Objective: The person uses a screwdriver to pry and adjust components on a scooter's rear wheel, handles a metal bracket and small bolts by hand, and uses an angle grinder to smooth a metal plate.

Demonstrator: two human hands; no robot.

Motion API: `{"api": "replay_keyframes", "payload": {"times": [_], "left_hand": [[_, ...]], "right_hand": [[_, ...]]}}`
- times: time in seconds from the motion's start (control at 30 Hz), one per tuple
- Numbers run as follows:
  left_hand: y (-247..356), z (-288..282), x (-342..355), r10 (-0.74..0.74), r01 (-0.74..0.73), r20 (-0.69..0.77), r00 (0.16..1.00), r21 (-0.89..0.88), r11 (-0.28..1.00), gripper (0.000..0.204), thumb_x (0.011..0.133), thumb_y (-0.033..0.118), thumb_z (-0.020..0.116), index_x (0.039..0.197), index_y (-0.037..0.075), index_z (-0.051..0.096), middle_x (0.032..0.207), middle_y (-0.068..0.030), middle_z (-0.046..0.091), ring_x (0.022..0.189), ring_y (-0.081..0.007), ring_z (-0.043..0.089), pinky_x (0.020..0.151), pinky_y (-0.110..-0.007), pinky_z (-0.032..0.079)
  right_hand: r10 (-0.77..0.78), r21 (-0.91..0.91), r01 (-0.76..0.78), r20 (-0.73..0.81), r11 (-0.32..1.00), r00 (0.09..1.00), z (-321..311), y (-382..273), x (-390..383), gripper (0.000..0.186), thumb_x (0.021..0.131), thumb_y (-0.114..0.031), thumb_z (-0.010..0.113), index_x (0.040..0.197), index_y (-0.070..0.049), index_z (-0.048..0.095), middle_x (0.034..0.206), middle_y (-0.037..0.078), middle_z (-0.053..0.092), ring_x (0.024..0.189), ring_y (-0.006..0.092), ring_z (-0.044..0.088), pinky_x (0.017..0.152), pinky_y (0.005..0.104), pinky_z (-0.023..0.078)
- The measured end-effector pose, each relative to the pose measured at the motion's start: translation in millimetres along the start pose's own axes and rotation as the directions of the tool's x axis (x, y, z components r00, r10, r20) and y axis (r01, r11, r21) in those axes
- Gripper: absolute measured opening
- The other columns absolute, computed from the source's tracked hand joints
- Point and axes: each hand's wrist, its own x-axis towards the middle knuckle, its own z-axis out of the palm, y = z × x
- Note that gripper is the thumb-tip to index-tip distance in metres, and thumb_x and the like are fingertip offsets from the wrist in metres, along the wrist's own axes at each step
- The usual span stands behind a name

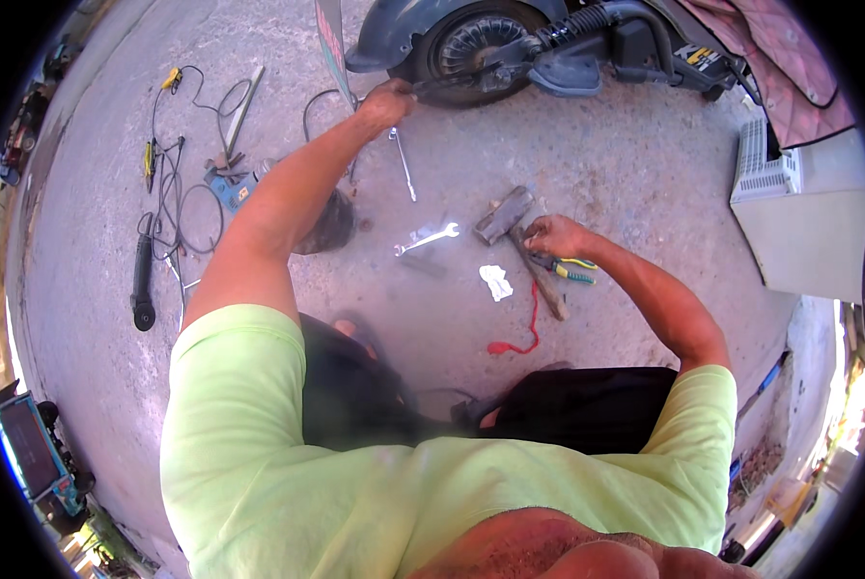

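My left hand (388, 103) is stretched out to the rear wheel (478, 53) of a dark scooter, its fingers curled by the tyre's lower left edge. What lies inside that grip is too small to make out. My right hand (555, 234) is low over the ground, fingers bent together, just right of a sledgehammer (506, 214) with a wooden handle. Beside and partly under this hand lie pliers (573, 273) with green-and-yellow handles. A combination wrench (428, 239) lies between my arms, and a second wrench (404, 164) lies below my left hand.
A white crumpled scrap (496, 282) and a red cord (533, 328) lie near my knees. Cables with yellow clamps (150, 159), a blue tool (230, 188) and a black angled tool (143, 275) are at left. A dark round container (326, 227) stands beside my left arm; a pale cabinet (809, 222) stands right.
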Motion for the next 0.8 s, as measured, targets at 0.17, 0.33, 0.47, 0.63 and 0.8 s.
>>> {"api": "replay_keyframes", "payload": {"times": [0.17,0.33,0.47,0.63,0.8], "left_hand": [[-2,12,5,-0.068,0.054,-0.051,0.996,-0.245,0.968,0.031,0.095,0.018,0.062,0.122,0.002,0.063,0.098,-0.01,0.069,0.083,-0.0177,0.066,0.069,-0.033,0.053],[-4,1,14,0.015,-0.038,-0.09,0.996,-0.255,0.966,0.031,0.098,0.018,0.061,0.122,-0.001,0.063,0.105,-0.0095,0.069,0.087,-0.0186,0.069,0.073,-0.033,0.055],[4,-8,1,0.033,-0.093,-0.156,0.987,-0.394,0.915,0.029,0.098,0.017,0.061,0.119,-0.002,0.064,0.104,-0.0106,0.069,0.083,-0.0166,0.069,0.071,-0.03,0.055],[1,-12,-12,-0.008,-0.051,-0.128,0.992,-0.45,0.892,0.037,0.097,0.017,0.063,0.127,-0.004,0.058,0.107,-0.0115,0.069,0.089,-0.0194,0.071,0.074,-0.031,0.055],[1,-1,-12,0.045,-0.053,-0.031,0.999,-0.341,0.939,0.044,0.093,0.021,0.065,0.13,-0.001,0.059,0.121,-0.0156,0.067,0.105,-0.0281,0.069,0.089,-0.038,0.054]], "right_hand": [[0.003,-0.02,-0.002,0.007,1.0,1.0,-2,3,-9,0.042,0.082,-0.033,0.068,0.106,0.001,0.072,0.099,0.019,0.073,0.089,0.0282,0.071,0.08,0.0375,0.054],[-0.059,-0.024,0.059,-0.005,0.998,0.998,-3,-2,-10,0.04,0.081,-0.035,0.066,0.099,0.0,0.073,0.092,0.017,0.073,0.083,0.0273,0.07,0.077,0.0385,0.053],[-0.021,-0.069,0.023,0.031,0.997,0.999,-15,-33,-16,0.042,0.079,-0.037,0.066,0.098,0.0,0.074,0.09,0.017,0.074,0.082,0.028,0.07,0.077,0.0395,0.053],[-0.049,-0.202,0.043,-0.023,0.978,0.999,-16,-24,-10,0.047,0.081,-0.038,0.065,0.11,-0.001,0.072,0.103,0.019,0.073,0.092,0.0294,0.07,0.085,0.0375,0.054],[0.044,0.038,-0.045,0.023,0.998,0.999,-17,-10,-11,0.042,0.091,-0.023,0.069,0.12,0.006,0.064,0.096,0.011,0.07,0.081,0.017,0.065,0.074,0.0309,0.054]]}}
